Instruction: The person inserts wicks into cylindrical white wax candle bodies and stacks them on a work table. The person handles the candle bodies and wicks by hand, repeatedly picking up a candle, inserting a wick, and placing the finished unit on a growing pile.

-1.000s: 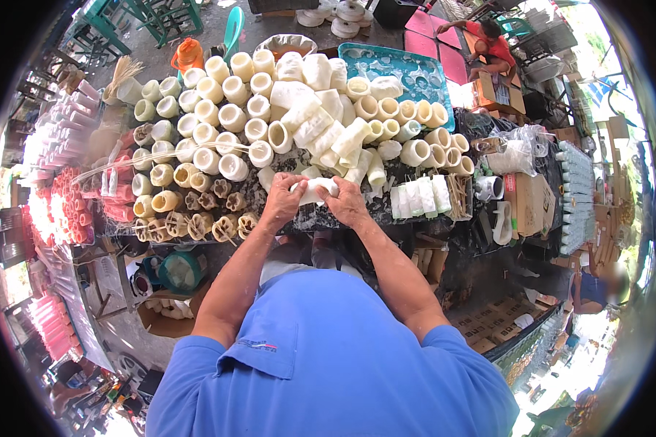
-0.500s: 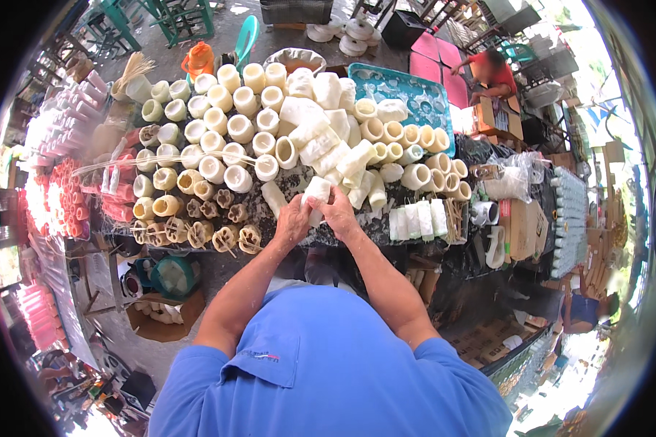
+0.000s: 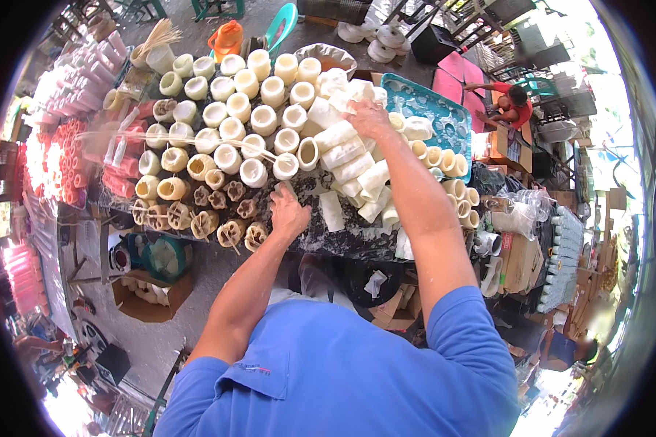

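My left hand point(image 3: 289, 213) is at the table's near side, its fingers curled round a white cylinder point(image 3: 287, 188) of which only a pale end shows. To its right, another white cylinder point(image 3: 332, 211) lies tilted on the dark, flake-strewn tabletop point(image 3: 310, 187). My right hand point(image 3: 369, 119) reaches across to the far part of a heap of white cylinders point(image 3: 342, 154). Its fingers are stretched out over the topmost pieces, touching them; no piece is seen lifted. Rows of hollow cream cups point(image 3: 253, 173) stand left of the heap.
Brownish cups with scalloped openings point(image 3: 230, 233) line the near left edge. A teal tray point(image 3: 444, 116) with white scraps lies at the far right, near more cream cups point(image 3: 455, 191). Thin pale strands point(image 3: 189, 140) cross the cups. A person in red point(image 3: 514, 105) sits beyond.
My hands were together on a white cylinder; they are now apart. The right has reached far to the heap, the left has shifted slightly left, and a cylinder lies between them. The view has turned.
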A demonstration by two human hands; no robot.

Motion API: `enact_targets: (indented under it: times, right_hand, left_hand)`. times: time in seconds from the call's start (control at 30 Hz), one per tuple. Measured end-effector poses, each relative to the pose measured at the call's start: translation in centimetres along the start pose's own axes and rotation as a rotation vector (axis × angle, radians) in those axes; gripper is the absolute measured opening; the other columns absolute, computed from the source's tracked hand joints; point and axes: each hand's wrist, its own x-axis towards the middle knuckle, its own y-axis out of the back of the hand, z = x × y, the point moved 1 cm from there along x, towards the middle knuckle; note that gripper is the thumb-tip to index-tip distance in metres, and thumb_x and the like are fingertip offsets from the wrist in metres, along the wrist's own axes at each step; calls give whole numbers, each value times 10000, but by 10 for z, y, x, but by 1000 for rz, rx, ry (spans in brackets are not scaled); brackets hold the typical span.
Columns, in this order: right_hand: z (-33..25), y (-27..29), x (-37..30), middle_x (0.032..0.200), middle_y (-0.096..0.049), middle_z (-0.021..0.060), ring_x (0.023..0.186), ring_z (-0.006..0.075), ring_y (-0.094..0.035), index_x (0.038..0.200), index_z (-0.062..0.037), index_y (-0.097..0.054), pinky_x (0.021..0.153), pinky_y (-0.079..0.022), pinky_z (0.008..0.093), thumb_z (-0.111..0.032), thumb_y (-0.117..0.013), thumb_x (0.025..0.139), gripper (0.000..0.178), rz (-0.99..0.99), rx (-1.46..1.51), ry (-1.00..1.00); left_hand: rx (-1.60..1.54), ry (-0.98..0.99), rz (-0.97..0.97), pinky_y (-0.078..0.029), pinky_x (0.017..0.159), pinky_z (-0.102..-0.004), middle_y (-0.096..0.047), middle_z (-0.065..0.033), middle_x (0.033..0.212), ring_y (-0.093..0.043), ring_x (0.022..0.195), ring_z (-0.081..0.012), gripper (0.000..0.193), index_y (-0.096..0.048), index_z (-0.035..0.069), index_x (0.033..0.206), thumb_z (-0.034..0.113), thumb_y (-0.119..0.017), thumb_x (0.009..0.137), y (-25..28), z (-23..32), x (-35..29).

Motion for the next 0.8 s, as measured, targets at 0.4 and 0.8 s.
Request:
enact_targets:
  times: [0.4, 0.8]
  right_hand:
    - [-43, -21, -187, 1110, -755, 177, 987, 290, -731, 1170, -49, -765, 898, -578, 402, -289, -768, 933, 338, -30, 740, 63]
    - [-106, -125, -299, 1094, -786, 96, 932, 113, -742, 1376, 16, -691, 836, -607, 274, -271, -708, 1049, 435, -255, 1474, -370]
  left_hand:
    - [-372, 179, -174, -606, 849, -495, -703, -231, 1186, -738, 1003, -336, 712, -455, 3, 1498, 208, -757, 886, 2, -14, 11]
    - [-978, 180, -631, -610, 850, -316, -731, -98, 1181, -714, 970, -164, 438, -608, -58, 1410, 207, -678, 1069, 1, -47, -42]
